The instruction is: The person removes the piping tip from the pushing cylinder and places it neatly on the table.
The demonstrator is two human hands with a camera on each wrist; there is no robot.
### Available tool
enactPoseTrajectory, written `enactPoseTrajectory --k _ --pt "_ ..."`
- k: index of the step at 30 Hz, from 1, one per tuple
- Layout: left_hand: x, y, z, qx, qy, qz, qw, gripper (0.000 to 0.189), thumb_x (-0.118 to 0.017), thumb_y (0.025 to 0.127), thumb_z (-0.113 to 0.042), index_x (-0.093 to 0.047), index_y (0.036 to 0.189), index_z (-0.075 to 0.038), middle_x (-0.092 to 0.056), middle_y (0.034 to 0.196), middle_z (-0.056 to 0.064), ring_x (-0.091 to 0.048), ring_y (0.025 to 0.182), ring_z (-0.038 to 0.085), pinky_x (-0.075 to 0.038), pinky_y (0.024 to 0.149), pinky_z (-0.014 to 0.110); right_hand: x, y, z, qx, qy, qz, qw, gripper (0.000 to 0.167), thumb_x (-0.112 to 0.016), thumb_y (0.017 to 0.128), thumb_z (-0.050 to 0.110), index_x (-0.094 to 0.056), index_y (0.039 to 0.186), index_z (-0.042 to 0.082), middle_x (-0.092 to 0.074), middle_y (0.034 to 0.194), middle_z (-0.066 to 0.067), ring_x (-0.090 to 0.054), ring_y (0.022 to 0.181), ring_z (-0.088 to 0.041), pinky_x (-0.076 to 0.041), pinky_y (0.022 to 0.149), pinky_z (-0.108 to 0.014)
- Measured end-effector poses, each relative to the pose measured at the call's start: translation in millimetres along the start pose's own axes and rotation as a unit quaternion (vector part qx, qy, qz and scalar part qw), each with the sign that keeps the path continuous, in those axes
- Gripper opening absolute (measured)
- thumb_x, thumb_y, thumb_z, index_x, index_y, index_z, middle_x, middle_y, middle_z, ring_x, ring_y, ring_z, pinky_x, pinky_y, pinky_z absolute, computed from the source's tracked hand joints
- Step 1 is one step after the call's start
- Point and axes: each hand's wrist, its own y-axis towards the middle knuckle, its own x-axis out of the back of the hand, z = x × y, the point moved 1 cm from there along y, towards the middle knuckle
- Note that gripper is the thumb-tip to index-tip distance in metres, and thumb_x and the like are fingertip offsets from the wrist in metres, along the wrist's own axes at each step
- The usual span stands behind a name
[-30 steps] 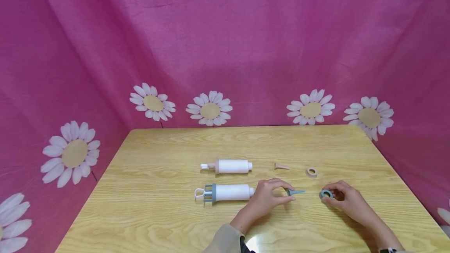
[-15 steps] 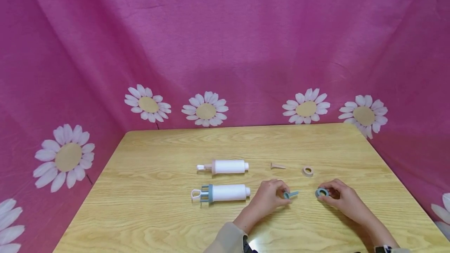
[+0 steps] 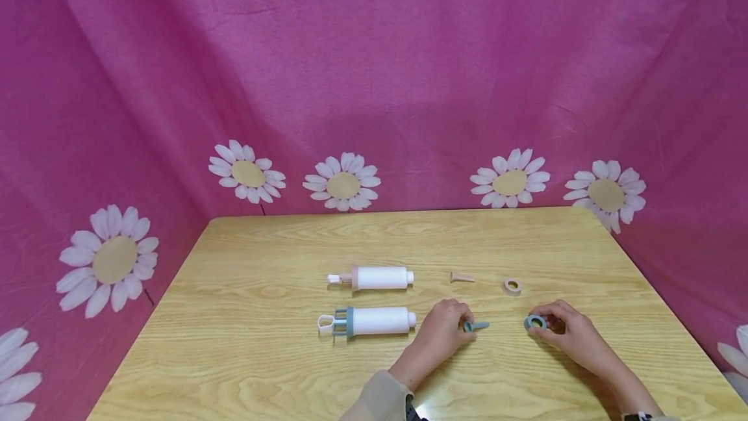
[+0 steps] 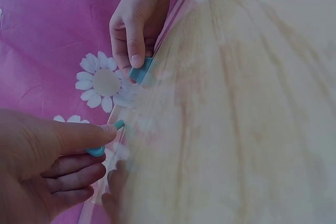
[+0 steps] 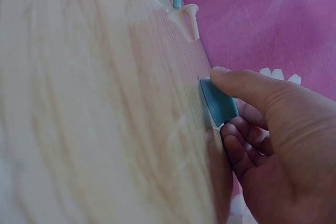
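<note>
My left hand [image 3: 435, 336] pinches a small teal funnel-shaped nozzle [image 3: 481, 325] by its wide end, the thin spout pointing right. In the left wrist view, the teal nozzle [image 4: 95, 151] shows partly behind the thumb. My right hand [image 3: 575, 336] grips a teal ring [image 3: 528, 326] between thumb and fingers, close over the table. From the right wrist, the teal ring [image 5: 219, 100] appears side-on under the thumb. A gap separates the two teal pieces. Just left of my left hand lies a white syringe-like tube [image 3: 382, 321] with a teal collar and a white loop handle.
Behind these, a second white tube [image 3: 382, 277] with a beige collar lies on the wooden table [image 3: 263, 369]. To its right are a beige nozzle [image 3: 463, 277] and a beige ring [image 3: 511, 292]. A pink curtain [image 3: 409, 70] with daisies surrounds the table.
My left hand has drawn slightly left with the teal nozzle, and its fingers have closed in more around the wide end. The right hand keeps its hold on the ring, nearly still.
</note>
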Motion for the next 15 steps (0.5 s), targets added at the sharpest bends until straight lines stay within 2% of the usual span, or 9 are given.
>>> enactPoseTrajectory --k 7,15 --pt "-2.9 0.5 1.8 0.007 0.041 -0.019 0.999 0.014 -0.084 0.077 -0.02 -0.073 0.085 -0.017 -0.066 0.082 -0.009 -0.054 0.076 0.001 -0.045 0.066 0.011 0.5 -0.5 -0.3 -0.006 -0.001 0.007 1.0 0.024 -0.08 0.079 0.015 -0.07 0.099 0.008 -0.057 0.087 0.003 -0.044 0.073 0.006 -0.041 0.06 -0.016" --pt "-0.8 -0.7 1.5 -0.005 0.084 -0.038 0.9957 0.013 -0.083 0.077 -0.022 -0.075 0.085 -0.017 -0.068 0.083 -0.009 -0.058 0.078 0.003 -0.046 0.065 0.011 0.8 0.9 -2.1 -0.012 -0.004 0.012 0.9999 0.024 -0.08 0.08 0.016 -0.07 0.1 0.009 -0.056 0.087 0.004 -0.044 0.073 0.006 -0.041 0.06 -0.016"
